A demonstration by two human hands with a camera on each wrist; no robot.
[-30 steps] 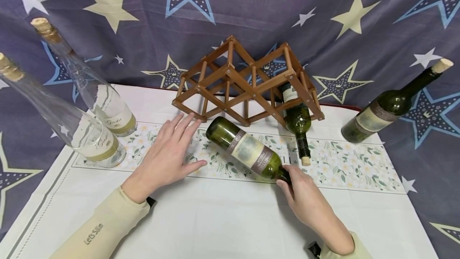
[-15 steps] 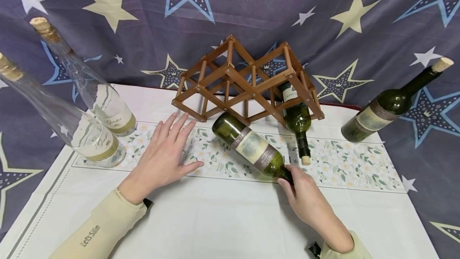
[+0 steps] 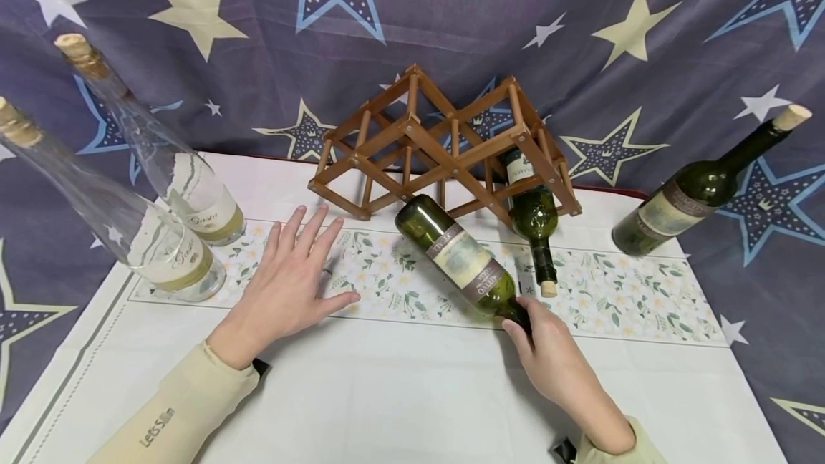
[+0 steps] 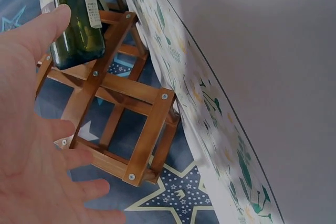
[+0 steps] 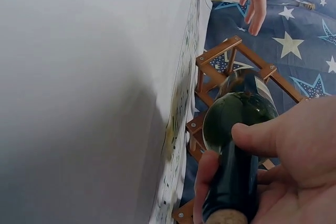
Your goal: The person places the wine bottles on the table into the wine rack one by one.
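Note:
My right hand (image 3: pixel 548 349) grips a green wine bottle (image 3: pixel 460 260) by its neck, thumb on one side and fingers curled round the other in the right wrist view. The bottle slants with its base toward the wooden wine rack (image 3: pixel 445 156); whether the base touches the rack, I cannot tell. My left hand (image 3: pixel 286 285) holds nothing and hovers with spread fingers left of the bottle, in front of the rack's left end. A second green bottle (image 3: pixel 533 210) lies in the rack's right compartment, corked neck pointing out toward me.
Two clear corked bottles (image 3: pixel 206 210) stand at the left of the table. Another green corked bottle (image 3: pixel 677 206) stands at the right. A floral runner (image 3: pixel 619 299) crosses the white table (image 3: pixel 387 392), with a star-printed cloth (image 3: pixel 483 6) behind.
The bottle in my right hand has shifted right, its base rising toward the rack's middle. My left hand has drawn slightly left and back, away from the bottle.

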